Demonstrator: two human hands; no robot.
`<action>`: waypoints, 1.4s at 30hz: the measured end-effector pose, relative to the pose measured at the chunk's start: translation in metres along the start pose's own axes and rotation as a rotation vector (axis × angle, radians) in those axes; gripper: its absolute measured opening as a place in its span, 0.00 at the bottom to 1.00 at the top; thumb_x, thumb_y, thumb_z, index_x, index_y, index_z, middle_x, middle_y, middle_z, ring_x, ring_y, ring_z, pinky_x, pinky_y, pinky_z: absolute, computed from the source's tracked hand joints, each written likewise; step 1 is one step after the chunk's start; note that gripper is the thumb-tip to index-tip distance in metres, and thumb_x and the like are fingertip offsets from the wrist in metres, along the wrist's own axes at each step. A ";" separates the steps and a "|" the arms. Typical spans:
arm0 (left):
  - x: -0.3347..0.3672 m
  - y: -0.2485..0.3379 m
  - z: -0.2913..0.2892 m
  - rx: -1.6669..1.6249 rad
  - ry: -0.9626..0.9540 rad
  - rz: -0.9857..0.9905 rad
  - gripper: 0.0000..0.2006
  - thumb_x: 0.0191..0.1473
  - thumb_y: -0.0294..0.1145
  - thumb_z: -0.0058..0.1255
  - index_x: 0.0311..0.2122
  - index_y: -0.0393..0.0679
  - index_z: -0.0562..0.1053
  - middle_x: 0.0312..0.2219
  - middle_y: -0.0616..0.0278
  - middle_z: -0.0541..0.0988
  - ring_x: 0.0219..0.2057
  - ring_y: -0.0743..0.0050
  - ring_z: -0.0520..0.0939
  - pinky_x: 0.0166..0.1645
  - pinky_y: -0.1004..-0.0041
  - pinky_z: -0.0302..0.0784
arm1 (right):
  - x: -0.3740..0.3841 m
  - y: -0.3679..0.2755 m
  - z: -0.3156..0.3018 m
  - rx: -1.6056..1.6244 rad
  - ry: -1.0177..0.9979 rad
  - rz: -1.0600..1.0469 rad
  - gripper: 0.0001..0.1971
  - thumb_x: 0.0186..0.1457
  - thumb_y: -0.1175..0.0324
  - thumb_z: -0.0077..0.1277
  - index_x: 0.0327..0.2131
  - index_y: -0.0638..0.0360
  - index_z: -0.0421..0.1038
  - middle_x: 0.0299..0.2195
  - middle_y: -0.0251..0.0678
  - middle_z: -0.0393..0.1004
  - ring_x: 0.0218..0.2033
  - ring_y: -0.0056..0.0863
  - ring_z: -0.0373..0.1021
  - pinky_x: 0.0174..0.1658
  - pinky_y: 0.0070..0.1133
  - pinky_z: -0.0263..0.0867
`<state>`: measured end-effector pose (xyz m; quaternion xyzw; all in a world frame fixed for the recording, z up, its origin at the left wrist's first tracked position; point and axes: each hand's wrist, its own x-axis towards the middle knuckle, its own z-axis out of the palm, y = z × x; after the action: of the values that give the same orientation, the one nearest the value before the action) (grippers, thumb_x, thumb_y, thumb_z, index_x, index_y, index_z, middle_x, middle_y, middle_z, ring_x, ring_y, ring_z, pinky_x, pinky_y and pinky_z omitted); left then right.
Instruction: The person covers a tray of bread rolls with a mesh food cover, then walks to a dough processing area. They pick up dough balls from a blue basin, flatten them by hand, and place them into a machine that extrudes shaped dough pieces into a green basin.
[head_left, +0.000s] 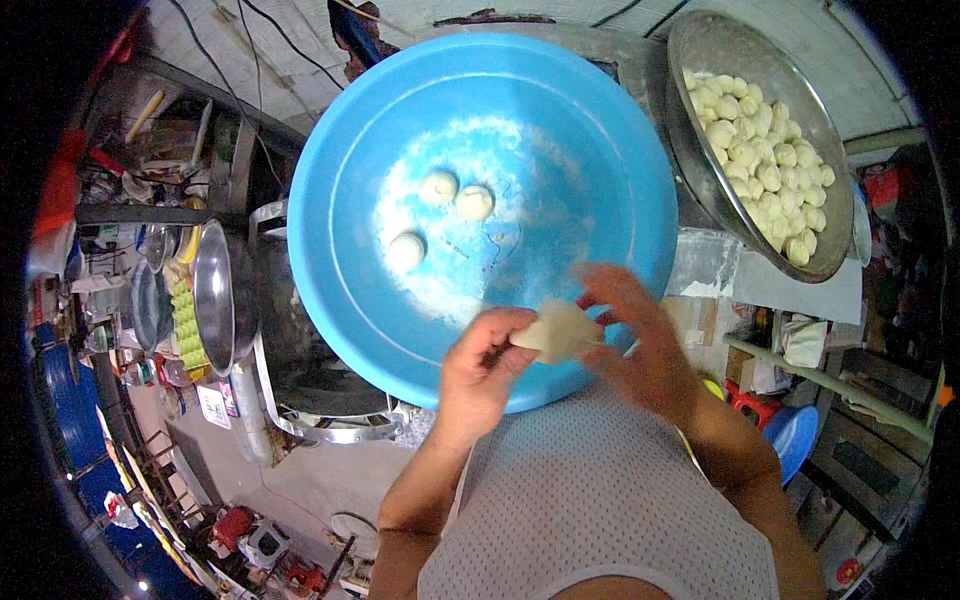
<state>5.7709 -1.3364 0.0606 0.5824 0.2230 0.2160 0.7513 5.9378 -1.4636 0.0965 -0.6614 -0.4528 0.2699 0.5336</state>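
A flat pale piece of dough [558, 332] is pinched between both my hands over the near rim of a big blue basin [350, 200]. My left hand [478, 375] grips its left edge and my right hand [640, 335] curls around its right side. Inside the basin, on a dusting of white flour, lie three small round dough balls [438, 187], close together left of the middle.
A large metal bowl [700, 60] at the upper right is filled with several dough balls. A dark metal pot with a shiny lid [213, 295] stands to the left of the basin. Cluttered shelves [130, 170] and blue containers [70, 400] run along the left side.
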 end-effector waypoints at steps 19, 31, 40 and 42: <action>0.051 0.058 -0.125 1.169 0.273 0.036 0.17 0.51 0.27 0.59 0.47 0.38 0.73 0.44 0.52 0.78 0.43 0.60 0.80 0.46 0.65 0.77 | 0.153 0.052 -0.142 -0.581 0.676 -0.185 0.14 0.61 0.57 0.48 0.37 0.59 0.74 0.33 0.40 0.75 0.33 0.36 0.71 0.38 0.28 0.65; 0.141 0.013 -0.176 1.475 -0.286 -0.263 0.28 0.43 0.32 0.63 0.52 0.39 0.70 0.49 0.46 0.75 0.52 0.46 0.75 0.56 0.59 0.70 | 0.252 0.172 -0.195 -0.173 0.607 0.125 0.18 0.61 0.55 0.50 0.44 0.59 0.74 0.33 0.32 0.75 0.29 0.20 0.67 0.32 0.19 0.62; 0.160 -0.040 -0.172 1.584 -0.349 -0.363 0.26 0.42 0.40 0.62 0.47 0.40 0.71 0.39 0.44 0.80 0.44 0.45 0.79 0.48 0.58 0.75 | 0.262 0.144 -0.172 -0.288 0.380 0.320 0.22 0.61 0.50 0.45 0.48 0.56 0.73 0.45 0.32 0.75 0.40 0.24 0.70 0.44 0.25 0.65; 0.165 -0.045 -0.172 1.597 -0.375 -0.335 0.25 0.42 0.40 0.61 0.46 0.40 0.72 0.37 0.45 0.80 0.43 0.45 0.80 0.47 0.58 0.75 | 0.255 0.135 -0.176 -0.284 0.425 0.298 0.21 0.60 0.51 0.47 0.47 0.57 0.74 0.42 0.31 0.76 0.40 0.24 0.71 0.43 0.24 0.66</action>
<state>5.8067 -1.1164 -0.0354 0.9250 0.2640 -0.2218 0.1596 6.2407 -1.3213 0.0509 -0.8302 -0.2621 0.1347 0.4731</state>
